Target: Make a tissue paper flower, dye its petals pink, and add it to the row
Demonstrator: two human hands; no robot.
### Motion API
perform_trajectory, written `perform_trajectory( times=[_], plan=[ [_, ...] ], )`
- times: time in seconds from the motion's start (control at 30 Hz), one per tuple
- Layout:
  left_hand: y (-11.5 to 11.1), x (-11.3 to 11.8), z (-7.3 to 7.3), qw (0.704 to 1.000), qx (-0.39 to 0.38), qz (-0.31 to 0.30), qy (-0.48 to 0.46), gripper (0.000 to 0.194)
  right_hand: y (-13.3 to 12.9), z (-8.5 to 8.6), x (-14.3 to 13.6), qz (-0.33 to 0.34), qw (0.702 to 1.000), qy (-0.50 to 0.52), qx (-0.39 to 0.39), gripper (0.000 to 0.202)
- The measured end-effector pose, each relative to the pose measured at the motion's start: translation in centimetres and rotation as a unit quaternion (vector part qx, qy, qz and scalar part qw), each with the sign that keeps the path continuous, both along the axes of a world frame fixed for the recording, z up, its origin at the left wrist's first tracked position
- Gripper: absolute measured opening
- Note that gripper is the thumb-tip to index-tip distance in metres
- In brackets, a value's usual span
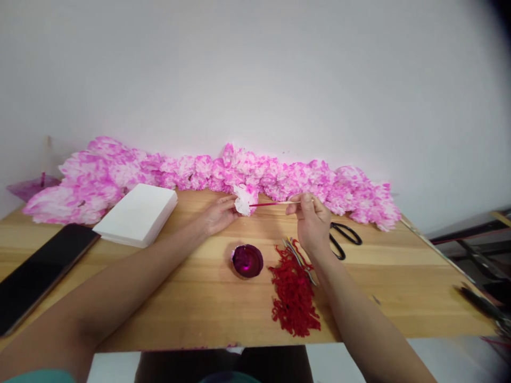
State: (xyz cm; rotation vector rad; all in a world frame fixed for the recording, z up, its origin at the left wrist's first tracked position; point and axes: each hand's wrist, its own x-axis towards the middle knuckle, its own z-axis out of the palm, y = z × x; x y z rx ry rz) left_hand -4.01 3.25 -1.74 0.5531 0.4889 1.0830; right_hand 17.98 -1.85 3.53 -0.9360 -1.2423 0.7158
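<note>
My left hand (220, 215) is closed on the edge of a white paper flower (241, 203) whose right side shows some pink. From the right, my right hand (313, 221) pinches a thin wooden stick (268, 204), stained dark red along its far part, with the tip touching the flower. A small bowl of dark magenta liquid (247, 260) stands on the table below the flower. Beneath my right wrist lies a pile of curly red strands (294, 298) with a few thin wires (298, 255) on top.
Fluffy pink-and-white paper flowers (275, 173) line the back of the wooden table (191, 298) against the wall. A stack of white paper (138, 213) and a black phone (43, 271) lie left. Black-handled scissors (346, 234) lie beside my right wrist, partly hidden.
</note>
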Motion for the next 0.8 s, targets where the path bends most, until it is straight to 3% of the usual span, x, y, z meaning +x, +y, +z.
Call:
perform_trajectory(
  times=[0.8],
  plan=[
    [0.06, -0.01, 0.15, 1.000, -0.007, 0.000, -0.019, 0.016, -0.08, 0.05, -0.46, -0.006, 0.997, -0.076, -0.023, 0.039]
  ],
)
